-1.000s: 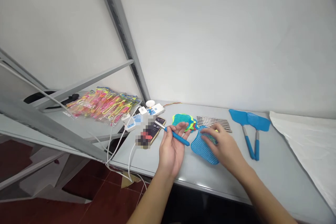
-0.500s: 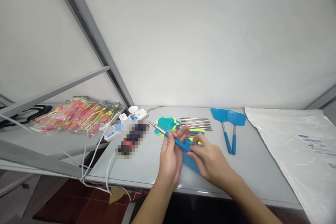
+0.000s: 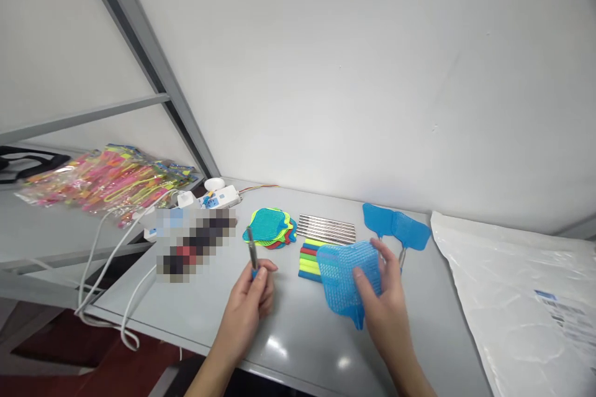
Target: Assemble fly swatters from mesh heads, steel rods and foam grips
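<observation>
My left hand [image 3: 249, 301] is closed around a blue-gripped handle with a metal rod [image 3: 252, 252] that points up and away from me. My right hand [image 3: 378, 294] grips a blue mesh swatter head [image 3: 342, 276], held above the grey table [image 3: 288, 335] with its stub pointing down. Just behind lie several coloured handle grips [image 3: 309, 257], a row of metal rods [image 3: 326, 228] and a stack of coloured swatter heads [image 3: 270, 227].
Two assembled blue swatters [image 3: 395, 228] lie at the back right. A white plastic sheet [image 3: 521, 298] covers the table's right end. A blurred dark object [image 3: 195, 247] and a power strip [image 3: 216, 198] with white cables sit left. Colourful packets [image 3: 102, 180] lie on a side shelf.
My hands have come apart: the left one has swung the handle upright and leftward, and the right one has lifted the blue mesh head off the table and turned it to face me.
</observation>
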Tool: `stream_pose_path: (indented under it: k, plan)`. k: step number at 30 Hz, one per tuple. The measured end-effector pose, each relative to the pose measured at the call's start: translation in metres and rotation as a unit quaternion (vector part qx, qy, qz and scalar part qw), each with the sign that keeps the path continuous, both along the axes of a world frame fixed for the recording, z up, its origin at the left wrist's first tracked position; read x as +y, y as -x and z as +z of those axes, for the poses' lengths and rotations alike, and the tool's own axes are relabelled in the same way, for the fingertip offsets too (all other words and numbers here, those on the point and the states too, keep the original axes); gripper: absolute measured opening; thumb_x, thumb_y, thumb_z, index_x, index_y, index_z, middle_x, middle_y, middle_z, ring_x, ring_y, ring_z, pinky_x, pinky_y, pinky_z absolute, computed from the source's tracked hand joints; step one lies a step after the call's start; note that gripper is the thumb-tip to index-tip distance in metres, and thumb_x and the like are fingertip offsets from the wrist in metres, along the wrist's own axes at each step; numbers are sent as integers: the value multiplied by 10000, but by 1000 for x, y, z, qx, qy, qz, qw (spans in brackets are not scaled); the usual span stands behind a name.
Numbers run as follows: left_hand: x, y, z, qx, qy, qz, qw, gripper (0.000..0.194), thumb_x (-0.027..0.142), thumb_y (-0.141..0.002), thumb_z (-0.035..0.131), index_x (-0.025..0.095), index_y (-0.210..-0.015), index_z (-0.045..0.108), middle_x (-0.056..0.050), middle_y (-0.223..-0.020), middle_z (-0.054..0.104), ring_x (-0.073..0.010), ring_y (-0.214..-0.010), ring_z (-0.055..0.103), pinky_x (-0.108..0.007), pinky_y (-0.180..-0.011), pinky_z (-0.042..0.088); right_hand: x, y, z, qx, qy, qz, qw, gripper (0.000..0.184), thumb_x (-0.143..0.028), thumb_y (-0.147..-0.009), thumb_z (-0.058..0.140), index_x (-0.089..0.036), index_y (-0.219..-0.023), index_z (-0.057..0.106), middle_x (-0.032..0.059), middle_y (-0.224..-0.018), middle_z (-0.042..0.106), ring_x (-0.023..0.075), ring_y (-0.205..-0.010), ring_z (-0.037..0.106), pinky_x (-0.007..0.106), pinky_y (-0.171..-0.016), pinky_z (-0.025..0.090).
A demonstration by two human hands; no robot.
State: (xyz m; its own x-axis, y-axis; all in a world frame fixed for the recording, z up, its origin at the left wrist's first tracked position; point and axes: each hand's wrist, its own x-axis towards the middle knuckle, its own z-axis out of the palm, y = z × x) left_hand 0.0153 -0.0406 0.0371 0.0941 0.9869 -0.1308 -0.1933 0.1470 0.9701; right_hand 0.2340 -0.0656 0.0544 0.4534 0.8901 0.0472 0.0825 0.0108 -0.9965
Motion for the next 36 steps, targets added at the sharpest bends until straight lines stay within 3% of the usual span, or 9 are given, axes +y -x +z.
stream_pose_path:
  k: [3, 6, 9, 14, 18, 23, 36]
  plan:
    - [-12, -5, -16, 224, -60, -60, 971, 274, 478, -958, 431, 233, -983, 550, 49, -632, 423, -118, -551, 415, -230, -534, 327, 6, -8, 5, 177, 31, -61, 982, 562, -437, -802, 647, -215, -1298, 504, 109, -1207, 628, 272, -984, 654, 355, -718, 552]
    - [-18, -10, -22, 405, -158, -93, 896, 254, 427, -971, 411, 233, -986, 574, -11, -824, 607, -181, -756, 559, -282, -686, 393, 12, -9, 13, 217, 10, -96, 971, 471, -458, -813, 605, -154, -1173, 594, 129, -1060, 680, 282, -898, 670, 362, -663, 545]
    - [-16, -12, -22, 474, -212, -124, 846, 261, 399, -988, 368, 236, -1024, 568, -21, -913, 651, -196, -832, 605, -287, -720, 403, 13, -4, 18, 172, -29, -131, 976, 439, -456, -836, 558, -166, -1163, 601, 108, -953, 675, 258, -837, 660, 338, -617, 524]
    - [-3, -7, -22, 521, -260, -191, 790, 271, 365, -1000, 338, 228, -933, 562, -2, -805, 652, -182, -738, 626, -271, -635, 386, 13, 25, 8, 137, -71, -224, 962, 430, -461, -856, 529, -193, -1191, 571, 62, -867, 633, 189, -681, 607, 281, -526, 471]
    - [2, -4, -26, 530, -284, -207, 772, 249, 336, -1000, 339, 228, -928, 551, 5, -782, 662, -182, -709, 636, -274, -591, 362, 18, 50, -8, 185, -92, -300, 931, 380, -490, -862, 547, -211, -1120, 560, 14, -786, 601, 129, -537, 528, 234, -434, 430]
    - [2, -4, -28, 527, -286, -213, 771, 222, 309, -994, 353, 238, -964, 561, 8, -805, 672, -187, -723, 646, -283, -598, 366, 22, 60, -16, 193, -178, -326, 908, 312, -467, -854, 595, -205, -1019, 551, 1, -770, 590, 113, -514, 523, 211, -396, 407]
    - [5, -5, -20, 519, -243, -231, 786, 248, 318, -987, 355, 245, -994, 592, -12, -852, 706, -202, -768, 666, -273, -607, 379, 21, 64, -12, 173, -176, -335, 909, 255, -437, -887, 555, -233, -1033, 508, 8, -844, 574, 124, -570, 539, 226, -431, 439]
